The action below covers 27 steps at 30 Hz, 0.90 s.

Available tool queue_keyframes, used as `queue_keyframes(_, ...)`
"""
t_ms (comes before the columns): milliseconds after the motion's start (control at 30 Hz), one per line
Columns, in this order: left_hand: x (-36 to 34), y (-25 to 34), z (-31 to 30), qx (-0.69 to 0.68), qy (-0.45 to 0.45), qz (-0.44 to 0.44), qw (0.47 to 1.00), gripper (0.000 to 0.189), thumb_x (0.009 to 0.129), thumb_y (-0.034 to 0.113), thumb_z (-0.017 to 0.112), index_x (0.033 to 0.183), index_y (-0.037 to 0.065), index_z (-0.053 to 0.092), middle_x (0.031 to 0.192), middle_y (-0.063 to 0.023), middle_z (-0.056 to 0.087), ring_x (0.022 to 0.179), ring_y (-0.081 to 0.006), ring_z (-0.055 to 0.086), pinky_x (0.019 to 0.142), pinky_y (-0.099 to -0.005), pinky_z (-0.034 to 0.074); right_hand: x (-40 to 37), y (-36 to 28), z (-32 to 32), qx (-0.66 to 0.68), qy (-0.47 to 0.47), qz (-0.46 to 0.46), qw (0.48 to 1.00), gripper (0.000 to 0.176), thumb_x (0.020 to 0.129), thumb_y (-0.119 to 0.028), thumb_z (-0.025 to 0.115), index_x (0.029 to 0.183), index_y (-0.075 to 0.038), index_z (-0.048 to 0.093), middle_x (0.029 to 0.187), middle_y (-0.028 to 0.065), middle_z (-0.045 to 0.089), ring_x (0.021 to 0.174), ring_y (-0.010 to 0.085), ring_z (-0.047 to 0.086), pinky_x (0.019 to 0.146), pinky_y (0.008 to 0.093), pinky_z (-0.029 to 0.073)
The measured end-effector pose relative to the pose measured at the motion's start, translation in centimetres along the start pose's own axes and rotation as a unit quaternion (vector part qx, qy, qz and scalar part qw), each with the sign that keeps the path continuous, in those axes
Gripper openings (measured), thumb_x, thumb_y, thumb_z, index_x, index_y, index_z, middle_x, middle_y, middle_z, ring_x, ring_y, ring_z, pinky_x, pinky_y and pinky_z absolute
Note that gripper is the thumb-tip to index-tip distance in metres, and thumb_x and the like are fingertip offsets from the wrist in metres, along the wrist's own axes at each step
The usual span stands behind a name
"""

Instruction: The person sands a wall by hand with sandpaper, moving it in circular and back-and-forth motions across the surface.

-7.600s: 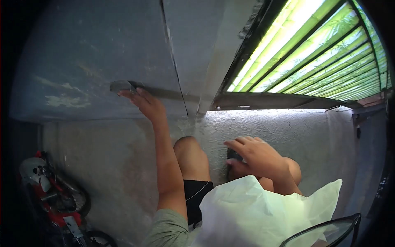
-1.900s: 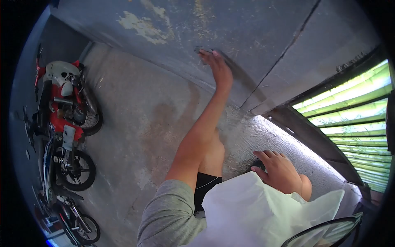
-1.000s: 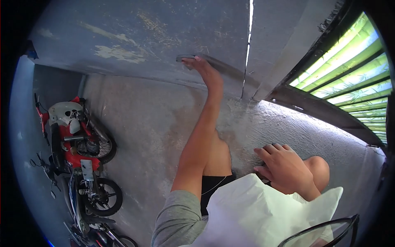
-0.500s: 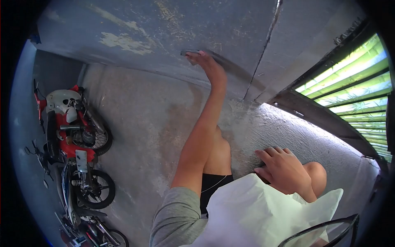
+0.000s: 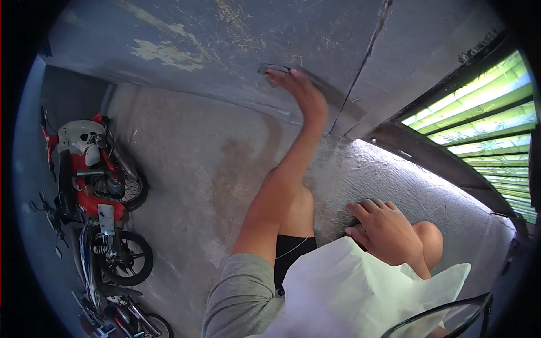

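Note:
My left hand [image 5: 296, 83] reaches out to the grey wall [image 5: 315, 34] and holds a thin, dark grey sheet-like piece [image 5: 263, 68] flat against it. The piece looks like sandpaper, but most of it is under my fingers. Scratches and worn pale patches [image 5: 169, 54] mark the wall around and left of the hand. Bent over my right knee [image 5: 429, 242], my right hand [image 5: 389, 231] rests with its fingers stretched out. No object shows in it, though the area under the palm is hidden.
Several motorcycles [image 5: 93, 163] stand along the left side. To the right is a slatted panel [image 5: 479, 124] with bright green behind it. Rough concrete floor [image 5: 186, 163] lies below the wall. White cloth [image 5: 349, 287] and a black glasses rim [image 5: 445, 307] cover the lower foreground.
My left hand has slid a little to the right along the wall with the grey piece. My right hand stays on the knee. The view has shifted slightly.

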<state>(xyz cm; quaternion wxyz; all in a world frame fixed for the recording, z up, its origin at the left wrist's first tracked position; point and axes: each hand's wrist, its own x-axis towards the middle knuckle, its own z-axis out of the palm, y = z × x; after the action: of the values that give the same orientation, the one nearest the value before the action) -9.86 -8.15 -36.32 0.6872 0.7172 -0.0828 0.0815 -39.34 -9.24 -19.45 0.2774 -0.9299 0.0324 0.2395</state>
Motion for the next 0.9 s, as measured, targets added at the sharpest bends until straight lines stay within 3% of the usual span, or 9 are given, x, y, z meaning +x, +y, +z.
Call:
queue_keyframes(167, 1.5, -0.6, -0.1, -0.016, 0.011, -0.004, 1.000, 0.088, 0.108, 0.060, 0.015, 0.157, -0.005, -0.017, 0.163, -0.0319, -0.023, 0.154, -0.0424, -0.020, 0.123, -0.0545, -0.012, 0.0, -0.5, 0.0, -0.007, 0.013, -0.006, 1.000, 0.049, 0.099, -0.036, 0.061, 0.136, -0.005, 0.054, 0.118, 0.0136, 0.065, 0.112, 0.0315, 0.061, 0.100, 0.0445, 0.044)
queue_keyframes(233, 4.2, -2.0, -1.0, -0.008, 0.063, 0.033, 0.997, 0.087, 0.108, 0.059, 0.015, 0.158, -0.005, -0.016, 0.164, -0.0308, -0.022, 0.154, -0.0416, -0.020, 0.124, -0.0536, -0.011, -0.1, -0.5, 0.2, -0.009, -0.002, -0.008, 1.000, 0.048, 0.099, -0.035, 0.061, 0.136, -0.005, 0.055, 0.117, 0.0136, 0.065, 0.112, 0.0318, 0.061, 0.100, 0.0450, 0.044)
queue_keyframes(333, 6.6, -2.4, -2.4, -0.033, 0.090, 0.008, 0.995, 0.087, 0.108, 0.061, 0.013, 0.158, -0.004, -0.015, 0.165, -0.0295, -0.021, 0.154, -0.0407, -0.019, 0.124, -0.0528, -0.010, -0.4, -0.3, 0.5, 0.004, 0.006, -0.001, 1.000, 0.048, 0.099, -0.035, 0.061, 0.135, -0.004, 0.055, 0.117, 0.0141, 0.065, 0.112, 0.0326, 0.061, 0.100, 0.0454, 0.044)
queue_keyframes(633, 1.9, -1.4, 0.1, -0.032, 0.054, 0.002, 0.998, 0.090, 0.107, 0.063, 0.013, 0.158, -0.004, -0.016, 0.166, -0.0254, -0.021, 0.155, -0.0370, -0.018, 0.125, -0.0502, -0.009, -0.6, 0.1, 0.7, 0.003, 0.019, 0.022, 1.000, 0.047, 0.099, -0.037, 0.060, 0.135, -0.007, 0.056, 0.115, 0.0150, 0.066, 0.110, 0.0340, 0.062, 0.101, 0.0454, 0.045)
queue_keyframes(733, 4.4, -3.0, -1.0, -0.021, 0.061, 0.026, 0.998, 0.088, 0.107, 0.062, 0.013, 0.158, -0.004, -0.016, 0.166, -0.0251, -0.021, 0.156, -0.0357, -0.018, 0.126, -0.0488, -0.008, -0.4, 0.0, 0.6, -0.024, 0.027, -0.008, 0.999, 0.044, 0.101, -0.034, 0.058, 0.134, -0.003, 0.056, 0.113, 0.0128, 0.065, 0.109, 0.0302, 0.061, 0.099, 0.0417, 0.045)
queue_keyframes(833, 7.5, -3.0, -3.8, -0.091, 0.079, -0.019, 0.993, 0.084, 0.109, 0.057, 0.012, 0.158, -0.005, -0.016, 0.166, -0.0260, -0.021, 0.156, -0.0361, -0.018, 0.126, -0.0481, -0.008, -0.4, 0.2, 0.8, -0.015, 0.029, -0.025, 0.999, 0.046, 0.101, -0.036, 0.058, 0.134, -0.003, 0.056, 0.113, 0.0131, 0.065, 0.108, 0.0307, 0.061, 0.099, 0.0429, 0.045)
queue_keyframes(900, 7.2, -3.5, -3.5, -0.101, 0.078, -0.005, 0.992, 0.084, 0.109, 0.057, 0.012, 0.158, -0.006, -0.016, 0.166, -0.0267, -0.020, 0.156, -0.0360, -0.018, 0.126, -0.0476, -0.007, -0.5, 0.3, 1.0, -0.015, 0.021, -0.022, 0.999, 0.045, 0.101, -0.035, 0.058, 0.134, -0.003, 0.056, 0.113, 0.0133, 0.065, 0.108, 0.0308, 0.061, 0.099, 0.0433, 0.045)
